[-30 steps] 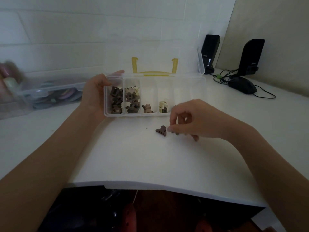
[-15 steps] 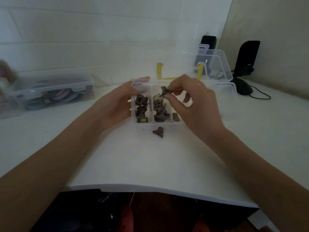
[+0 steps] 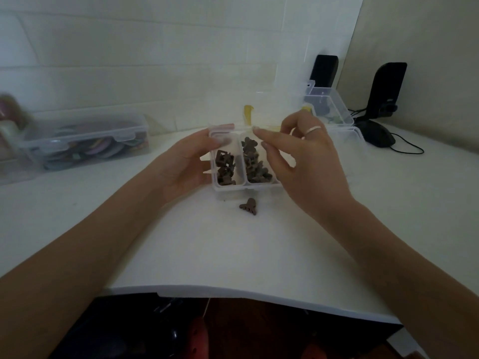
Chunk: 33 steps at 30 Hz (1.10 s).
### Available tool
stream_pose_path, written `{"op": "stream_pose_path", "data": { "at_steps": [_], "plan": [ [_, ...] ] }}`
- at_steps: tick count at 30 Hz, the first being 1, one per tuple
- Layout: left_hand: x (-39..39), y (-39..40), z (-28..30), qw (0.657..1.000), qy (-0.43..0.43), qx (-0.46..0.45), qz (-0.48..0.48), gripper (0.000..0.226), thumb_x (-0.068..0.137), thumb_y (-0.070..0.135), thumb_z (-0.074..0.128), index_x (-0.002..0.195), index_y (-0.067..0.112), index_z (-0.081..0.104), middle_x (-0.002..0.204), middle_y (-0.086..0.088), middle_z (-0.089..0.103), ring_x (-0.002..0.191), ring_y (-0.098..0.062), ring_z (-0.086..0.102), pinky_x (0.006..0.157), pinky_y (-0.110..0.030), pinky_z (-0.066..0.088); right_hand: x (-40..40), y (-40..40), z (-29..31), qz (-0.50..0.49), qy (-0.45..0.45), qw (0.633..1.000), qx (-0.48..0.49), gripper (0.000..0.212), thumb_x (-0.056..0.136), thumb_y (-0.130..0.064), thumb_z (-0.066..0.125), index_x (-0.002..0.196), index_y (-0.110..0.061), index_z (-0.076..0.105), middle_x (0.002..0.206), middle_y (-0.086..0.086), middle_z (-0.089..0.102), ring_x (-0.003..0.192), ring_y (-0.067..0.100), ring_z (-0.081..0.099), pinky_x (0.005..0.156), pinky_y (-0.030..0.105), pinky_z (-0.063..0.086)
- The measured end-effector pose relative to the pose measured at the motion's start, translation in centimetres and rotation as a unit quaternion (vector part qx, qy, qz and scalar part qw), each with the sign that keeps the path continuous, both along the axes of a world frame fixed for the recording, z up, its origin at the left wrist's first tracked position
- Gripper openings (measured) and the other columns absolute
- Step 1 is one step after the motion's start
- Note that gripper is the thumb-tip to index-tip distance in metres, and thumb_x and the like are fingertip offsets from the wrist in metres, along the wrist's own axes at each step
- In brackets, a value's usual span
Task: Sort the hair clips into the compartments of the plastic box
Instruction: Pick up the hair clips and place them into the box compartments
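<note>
The clear plastic box (image 3: 228, 187) stands in the middle of the white table, its lid up behind my hands. Its two left compartments hold several dark brown hair clips (image 3: 225, 167). My left hand (image 3: 186, 164) grips the box's left end. My right hand (image 3: 298, 154) hovers over the box with fingers apart and nothing in them; it hides the right compartments. A dark brown clip (image 3: 248, 145) lies on top of the second compartment's pile, just under my fingertips. One brown hair clip (image 3: 249, 206) lies on the table in front of the box.
A clear container (image 3: 85, 143) with coloured items stands at the left. Another clear box (image 3: 329, 110) stands behind at the right, beside two black speakers (image 3: 387, 92) and a black mouse (image 3: 375, 137) with cables. The table's front edge (image 3: 233, 294) is near me.
My right hand picked one clip off the table, carried it over the box and released it into the second compartment. The other clip stays on the table.
</note>
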<state>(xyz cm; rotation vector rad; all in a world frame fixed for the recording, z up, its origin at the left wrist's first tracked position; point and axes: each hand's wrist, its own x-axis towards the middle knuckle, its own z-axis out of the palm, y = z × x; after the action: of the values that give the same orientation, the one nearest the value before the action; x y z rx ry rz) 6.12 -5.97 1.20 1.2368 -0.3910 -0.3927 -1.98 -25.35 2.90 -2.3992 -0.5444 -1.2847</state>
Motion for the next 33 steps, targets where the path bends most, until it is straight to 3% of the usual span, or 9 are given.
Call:
{"op": "stream_pose_path", "data": {
  "at_steps": [3, 6, 9, 12, 14, 17, 23, 28, 33],
  "plan": [
    [-0.1, 0.3, 0.1, 1.000, -0.001, 0.000, 0.007, 0.067, 0.074, 0.024, 0.072, 0.136, 0.009, 0.052, 0.139, -0.020, 0.054, 0.128, -0.039, 0.051, 0.104, -0.056, 0.042, -0.8, 0.0, 0.4, 0.095, 0.030, 0.995, -0.026, 0.022, 0.087, -0.016, 0.060, 0.105, -0.016, 0.073, 0.081, 0.004, 0.057, 0.070, 0.008, 0.045, 0.057, 0.026, 0.042],
    [-0.2, 0.7, 0.5, 1.000, 0.021, -0.017, 0.010, 0.088, 0.055, 0.026, 0.083, 0.135, 0.006, 0.052, 0.132, -0.021, 0.059, 0.119, -0.037, 0.058, 0.086, -0.042, 0.053, -1.3, 0.4, -0.1, 0.113, 0.104, 0.985, -0.085, 0.021, 0.084, -0.034, 0.059, 0.094, -0.024, 0.075, 0.076, -0.007, 0.062, 0.066, -0.003, 0.038, 0.050, 0.024, 0.043],
    [0.3, 1.3, 0.7, 0.997, 0.024, -0.041, 0.059, 0.053, 0.071, 0.017, 0.065, 0.124, 0.013, 0.059, 0.124, -0.017, 0.063, 0.113, -0.035, 0.061, 0.085, -0.042, 0.052, -1.7, 0.6, -0.3, 0.110, 0.091, 0.983, -0.115, 0.019, 0.080, -0.041, 0.064, 0.088, -0.026, 0.074, 0.072, -0.011, 0.060, 0.070, -0.007, 0.033, 0.050, 0.018, 0.037],
    [0.1, 1.3, 0.9, 0.995, 0.028, -0.051, 0.084, 0.040, 0.067, 0.014, 0.055, 0.106, 0.016, 0.066, 0.098, -0.006, 0.073, 0.087, -0.023, 0.071, 0.070, -0.033, 0.057, -1.9, 0.5, 0.1, 0.099, 0.095, 0.984, -0.118, 0.023, 0.081, -0.047, 0.060, 0.084, -0.027, 0.072, 0.066, -0.016, 0.052, 0.059, 0.001, 0.036, 0.049, 0.018, 0.039],
    [-0.3, 1.1, 1.1, 0.995, 0.024, -0.055, 0.085, 0.030, 0.074, 0.014, 0.049, 0.099, 0.017, 0.066, 0.083, 0.000, 0.075, 0.073, -0.016, 0.072, 0.059, -0.027, 0.056, -1.9, 0.6, 0.2, 0.062, 0.164, 0.971, -0.163, 0.028, 0.081, -0.053, 0.055, 0.086, -0.030, 0.070, 0.060, -0.014, 0.051, 0.053, 0.003, 0.043, 0.052, 0.022, 0.043],
    [-0.5, 1.0, 1.2, 0.994, 0.024, -0.068, 0.082, 0.033, 0.089, 0.009, 0.037, 0.093, 0.018, 0.068, 0.072, 0.004, 0.073, 0.062, -0.012, 0.070, 0.052, -0.023, 0.054, -1.7, 0.7, 0.1, 0.013, 0.244, 0.945, -0.218, 0.025, 0.085, -0.051, 0.055, 0.095, -0.032, 0.068, 0.066, -0.012, 0.051, 0.065, 0.008, 0.045, 0.058, 0.025, 0.037],
    [-0.9, 0.9, 1.7, 0.995, 0.027, -0.069, 0.072, 0.039, 0.066, 0.015, 0.050, 0.103, 0.018, 0.064, 0.080, 0.002, 0.075, 0.070, -0.015, 0.072, 0.057, -0.027, 0.056, -1.7, 0.7, -0.1, 0.024, 0.266, 0.934, -0.239, 0.026, 0.087, -0.050, 0.052, 0.091, -0.030, 0.068, 0.077, -0.012, 0.060, 0.070, 0.006, 0.047, 0.063, 0.026, 0.044],
    [-0.8, 1.1, 1.5, 0.995, 0.018, -0.068, 0.063, 0.043, 0.065, 0.015, 0.050, 0.105, 0.019, 0.063, 0.084, 0.002, 0.075, 0.073, -0.015, 0.072, 0.058, -0.028, 0.056, -1.6, 0.9, -0.4, 0.078, 0.270, 0.934, -0.222, 0.018, 0.086, -0.041, 0.059, 0.087, -0.028, 0.071, 0.076, -0.013, 0.065, 0.063, 0.002, 0.049, 0.064, 0.026, 0.048],
    [-0.6, 1.2, 1.5, 0.996, 0.006, -0.055, 0.069, 0.050, 0.062, 0.015, 0.054, 0.110, 0.019, 0.066, 0.101, -0.003, 0.073, 0.083, -0.020, 0.072, 0.062, -0.032, 0.057, -1.7, 0.8, 0.1, 0.126, 0.173, 0.976, -0.049, 0.012, 0.082, -0.030, 0.065, 0.081, -0.019, 0.071, 0.070, -0.008, 0.063, 0.053, 0.002, 0.050, 0.056, 0.024, 0.048]
  ]
}}
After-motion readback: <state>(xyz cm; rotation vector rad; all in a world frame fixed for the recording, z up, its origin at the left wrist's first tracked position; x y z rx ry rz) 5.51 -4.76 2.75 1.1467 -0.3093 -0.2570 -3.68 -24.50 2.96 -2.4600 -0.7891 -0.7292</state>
